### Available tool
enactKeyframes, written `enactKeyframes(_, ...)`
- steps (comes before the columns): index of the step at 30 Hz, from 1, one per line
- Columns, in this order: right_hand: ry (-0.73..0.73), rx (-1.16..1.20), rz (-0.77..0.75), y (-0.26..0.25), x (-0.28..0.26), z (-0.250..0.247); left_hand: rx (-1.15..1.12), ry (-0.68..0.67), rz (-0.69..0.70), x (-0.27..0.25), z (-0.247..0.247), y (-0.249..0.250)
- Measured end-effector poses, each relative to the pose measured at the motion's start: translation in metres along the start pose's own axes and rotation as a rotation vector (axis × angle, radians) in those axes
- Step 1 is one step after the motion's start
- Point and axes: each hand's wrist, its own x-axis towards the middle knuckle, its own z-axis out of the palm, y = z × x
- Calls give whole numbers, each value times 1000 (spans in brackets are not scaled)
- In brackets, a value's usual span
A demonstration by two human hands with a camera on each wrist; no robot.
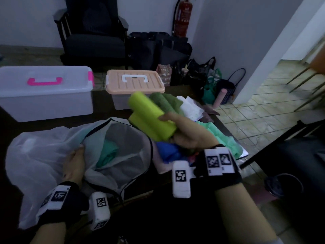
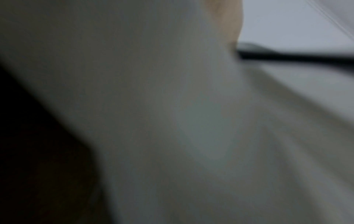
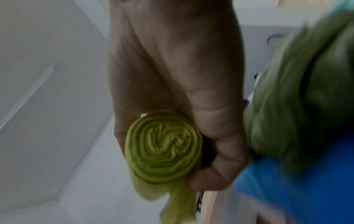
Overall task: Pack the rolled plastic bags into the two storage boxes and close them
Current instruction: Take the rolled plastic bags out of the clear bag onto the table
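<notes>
Lime rolls [image 1: 151, 118], two, gripped in right hand [image 1: 191, 136]; left hand [image 1: 73, 164] pinches mesh bag [image 1: 123, 148] (two lidded boxes).

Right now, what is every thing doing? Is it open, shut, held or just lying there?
Clear box: lid on, shut.
Peach-lid box: lid on, shut.
Lime rolls: two, held up in the right hand.
Mesh bag: mouth open, edge held by the left hand.
Dark green rolls: lying on the table.
</notes>
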Motion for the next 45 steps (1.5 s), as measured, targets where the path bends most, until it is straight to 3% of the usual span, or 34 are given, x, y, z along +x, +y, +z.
enactKeyframes(3,284,-5,-153,-15,-19,-45,-4,3,30,-1,2,-1)
enactKeyframes(6,694,-281,-225,-11,-19,-88,-44,11,28,3,2,-4)
enactKeyframes(8,820,-508,-211,-2,-16,-110,-43,5,27,3,1,-3)
enactKeyframes(11,857,-753,-87,18,-5,-130,31,17,79,2,1,-1)
enactKeyframes(20,944,-989,81,42,15,-139,44,4,73,7,2,-5)
enactKeyframes(25,886,-1065,121,39,16,-141,25,25,82,8,0,-7)
enactKeyframes(27,912,-1058,46,29,12,-134,37,16,117,6,0,-5)
enactKeyframes(30,1042,-1003,-368,13,7,-98,55,26,169,-1,0,0)
enactKeyframes(32,954,-928,-762,8,9,-55,48,28,167,-3,0,1)
enactKeyframes(34,669,-826,-961,11,14,-7,18,29,119,0,0,-1)
enactKeyframes(36,342,-848,-857,26,24,32,-16,48,84,4,-1,-5)
enactKeyframes(39,-36,-1134,-578,60,54,78,-53,69,53,9,-2,-10)
enactKeyframes(42,-215,-1311,-341,80,79,106,-55,77,55,12,-3,-12)
enactKeyframes(45,-244,-1256,-204,85,93,121,-79,76,45,15,-2,-12)
